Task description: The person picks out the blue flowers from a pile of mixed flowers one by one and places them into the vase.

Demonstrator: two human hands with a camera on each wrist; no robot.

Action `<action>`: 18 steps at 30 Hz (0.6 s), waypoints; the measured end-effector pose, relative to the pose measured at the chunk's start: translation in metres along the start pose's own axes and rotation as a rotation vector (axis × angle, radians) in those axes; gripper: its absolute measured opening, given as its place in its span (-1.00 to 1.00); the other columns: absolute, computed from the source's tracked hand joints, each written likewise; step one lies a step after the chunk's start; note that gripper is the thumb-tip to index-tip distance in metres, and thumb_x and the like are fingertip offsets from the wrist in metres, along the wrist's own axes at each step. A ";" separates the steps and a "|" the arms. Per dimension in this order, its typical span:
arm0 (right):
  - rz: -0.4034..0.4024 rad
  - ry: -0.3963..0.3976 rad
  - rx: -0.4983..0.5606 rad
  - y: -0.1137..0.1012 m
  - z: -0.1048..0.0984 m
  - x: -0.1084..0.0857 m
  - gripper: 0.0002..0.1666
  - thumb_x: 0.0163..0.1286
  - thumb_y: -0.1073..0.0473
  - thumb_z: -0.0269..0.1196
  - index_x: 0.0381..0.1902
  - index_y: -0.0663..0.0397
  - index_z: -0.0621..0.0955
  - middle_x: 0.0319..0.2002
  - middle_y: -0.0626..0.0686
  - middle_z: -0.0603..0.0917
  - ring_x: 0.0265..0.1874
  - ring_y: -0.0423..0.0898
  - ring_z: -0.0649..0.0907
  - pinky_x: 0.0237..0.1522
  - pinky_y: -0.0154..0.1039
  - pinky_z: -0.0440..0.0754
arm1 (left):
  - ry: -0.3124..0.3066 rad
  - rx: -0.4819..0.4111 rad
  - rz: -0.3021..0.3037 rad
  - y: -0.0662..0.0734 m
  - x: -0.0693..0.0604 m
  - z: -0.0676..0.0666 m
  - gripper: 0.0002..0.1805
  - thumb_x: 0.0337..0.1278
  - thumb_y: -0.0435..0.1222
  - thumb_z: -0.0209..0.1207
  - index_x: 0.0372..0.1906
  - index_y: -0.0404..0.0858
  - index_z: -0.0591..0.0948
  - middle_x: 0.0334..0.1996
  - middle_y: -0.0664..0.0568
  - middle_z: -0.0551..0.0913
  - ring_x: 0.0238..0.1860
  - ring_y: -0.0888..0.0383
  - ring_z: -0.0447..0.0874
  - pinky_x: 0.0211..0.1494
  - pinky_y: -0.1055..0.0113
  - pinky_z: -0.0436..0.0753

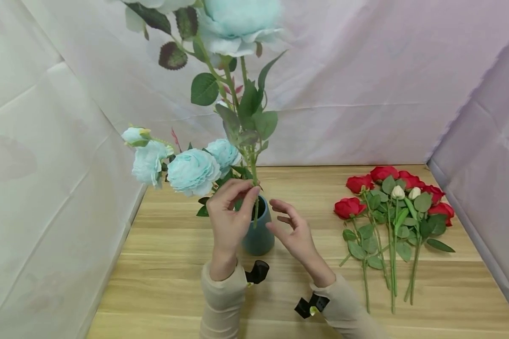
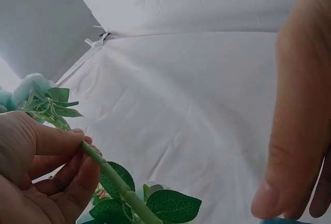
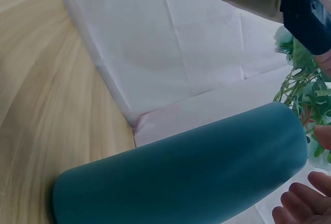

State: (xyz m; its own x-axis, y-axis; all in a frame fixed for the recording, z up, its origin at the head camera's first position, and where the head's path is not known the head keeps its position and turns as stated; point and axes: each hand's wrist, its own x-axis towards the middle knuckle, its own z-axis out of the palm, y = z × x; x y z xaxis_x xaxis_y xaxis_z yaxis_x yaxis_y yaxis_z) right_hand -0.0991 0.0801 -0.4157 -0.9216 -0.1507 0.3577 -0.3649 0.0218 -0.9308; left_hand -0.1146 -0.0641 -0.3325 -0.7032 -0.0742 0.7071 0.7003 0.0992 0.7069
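Observation:
My left hand (image 1: 229, 219) pinches the green stem (image 1: 255, 172) of a tall artificial spray with large pale-blue blooms (image 1: 239, 26) and dark leaves. The stem's lower end hangs in front of the rim of a blue-teal vase (image 1: 258, 240). In the left wrist view the stem (image 2: 121, 187) runs between thumb and fingertips. My right hand (image 1: 296, 234) holds nothing, its fingers spread just right of the vase mouth. The right wrist view shows the upright vase (image 3: 181, 172) with those fingers (image 3: 305, 200) near its rim. More pale-blue flowers (image 1: 193, 172) lean left behind my left hand; their stem ends are hidden.
On the right of the wooden table (image 1: 165, 282) lie several red roses (image 1: 349, 207) with long green stems and two white buds (image 1: 398, 192). Pale cloth (image 1: 356, 117) hangs behind the table and along both sides.

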 end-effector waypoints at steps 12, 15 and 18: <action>-0.033 -0.086 -0.156 0.018 0.002 0.012 -0.16 0.08 0.39 0.38 0.31 0.29 0.29 0.27 0.25 0.36 0.23 0.16 0.36 0.13 0.19 0.37 | 0.041 0.082 0.030 -0.007 0.002 0.001 -0.95 0.01 -0.57 0.23 -0.37 -0.50 0.66 -0.43 -0.23 0.64 -0.43 0.01 0.63 -0.31 0.40 0.63; -0.059 -0.119 -0.198 0.020 0.000 0.019 -0.13 0.04 0.34 0.42 0.30 0.30 0.30 0.27 0.24 0.37 0.23 0.15 0.37 0.12 0.18 0.38 | 0.052 0.122 0.059 -0.009 0.001 0.002 -0.95 -0.02 -0.58 0.24 -0.39 -0.50 0.66 -0.44 -0.21 0.64 -0.45 0.01 0.63 -0.33 0.41 0.63; -0.063 -0.163 -0.240 0.019 -0.003 0.025 -0.10 0.01 0.31 0.45 0.30 0.30 0.31 0.26 0.23 0.38 0.21 0.15 0.40 0.11 0.18 0.40 | 0.059 0.163 0.080 -0.011 -0.001 0.004 -0.95 -0.03 -0.58 0.25 -0.40 -0.48 0.67 -0.44 -0.19 0.64 -0.46 0.02 0.64 -0.35 0.40 0.63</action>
State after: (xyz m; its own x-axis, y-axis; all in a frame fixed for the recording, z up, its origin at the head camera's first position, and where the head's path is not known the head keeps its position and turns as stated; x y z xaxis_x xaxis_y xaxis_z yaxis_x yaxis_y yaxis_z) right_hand -0.1298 0.0796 -0.4243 -0.8699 -0.3156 0.3791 -0.4592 0.2376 -0.8559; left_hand -0.1223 -0.0615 -0.3413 -0.6343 -0.1175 0.7641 0.7210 0.2666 0.6396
